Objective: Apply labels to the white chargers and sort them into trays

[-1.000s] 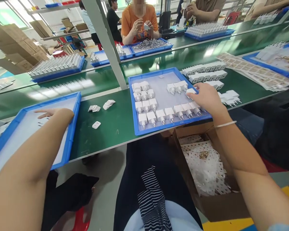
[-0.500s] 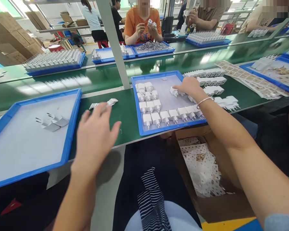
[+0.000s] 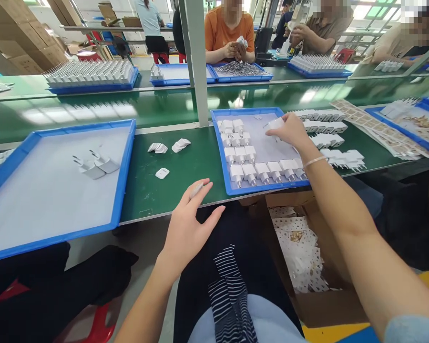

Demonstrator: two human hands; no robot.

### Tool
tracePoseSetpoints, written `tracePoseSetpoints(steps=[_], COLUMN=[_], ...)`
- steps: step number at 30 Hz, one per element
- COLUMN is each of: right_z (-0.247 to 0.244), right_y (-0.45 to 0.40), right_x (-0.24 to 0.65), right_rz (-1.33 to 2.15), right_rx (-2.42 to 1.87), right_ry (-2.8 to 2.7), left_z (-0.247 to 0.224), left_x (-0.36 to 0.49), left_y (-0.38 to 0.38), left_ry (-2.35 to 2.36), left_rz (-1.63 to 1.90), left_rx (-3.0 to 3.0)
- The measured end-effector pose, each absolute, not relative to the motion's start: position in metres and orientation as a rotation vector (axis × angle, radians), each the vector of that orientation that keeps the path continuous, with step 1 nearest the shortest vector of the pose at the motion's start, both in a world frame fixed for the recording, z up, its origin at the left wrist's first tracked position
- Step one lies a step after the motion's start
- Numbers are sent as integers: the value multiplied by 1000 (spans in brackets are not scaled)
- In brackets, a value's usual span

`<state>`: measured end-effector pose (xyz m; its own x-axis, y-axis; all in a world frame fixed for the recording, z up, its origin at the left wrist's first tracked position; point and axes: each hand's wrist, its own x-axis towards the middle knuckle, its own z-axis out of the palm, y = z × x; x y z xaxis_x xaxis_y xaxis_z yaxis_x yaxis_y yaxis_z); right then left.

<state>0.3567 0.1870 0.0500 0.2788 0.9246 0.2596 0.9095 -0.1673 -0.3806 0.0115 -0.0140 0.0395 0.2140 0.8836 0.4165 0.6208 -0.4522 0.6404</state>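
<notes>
My right hand (image 3: 289, 129) pinches a white plug adapter (image 3: 274, 125) just over the blue-rimmed tray (image 3: 219, 157). Rows of white plug adapters (image 3: 249, 172) line that tray's left and front sides. Between the index and middle fingers of my left hand (image 3: 191, 224) sits a small white square cover (image 3: 196, 189), its thumb spread away. The left hand is over the bench's front edge. On the green bench nearby lie a single white cover (image 3: 162, 173) and two small fanned stacks of covers (image 3: 181, 145).
At left, a blue-rimmed tray (image 3: 123, 176) carries two adapters (image 3: 93, 166). More adapter rows (image 3: 325, 127) and label sheets (image 3: 372, 128) lie right. A post (image 3: 199, 71) rises behind the bench. Below is an open carton (image 3: 329, 305). Co-workers sit opposite.
My left hand has moved right and toward me from the cover stacks, with a cover in its fingers. My right hand has lifted an adapter from the tray. The view has shifted slightly.
</notes>
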Motion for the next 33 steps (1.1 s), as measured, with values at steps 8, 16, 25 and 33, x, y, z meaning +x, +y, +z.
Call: tracePoseSetpoints(steps=[8,16,25,33], right_z=[40,10,-4,13], right_y=[23,-16,-49,-20], right_x=[237,161,182,214], right_rz=[-148,-45,458,1443], right_rx=[-1141,-1005,-853,-722], right_ry=[-1578,-1266,-1535,-1297], left_z=[35,37,31,30], left_x=[44,74,39,8], left_y=[-5,-11,-9,-21], left_ry=[1028,916,801,488], left_rz=[1350,1448,1414,1033], left_rx=[1704,1521,1500,1566])
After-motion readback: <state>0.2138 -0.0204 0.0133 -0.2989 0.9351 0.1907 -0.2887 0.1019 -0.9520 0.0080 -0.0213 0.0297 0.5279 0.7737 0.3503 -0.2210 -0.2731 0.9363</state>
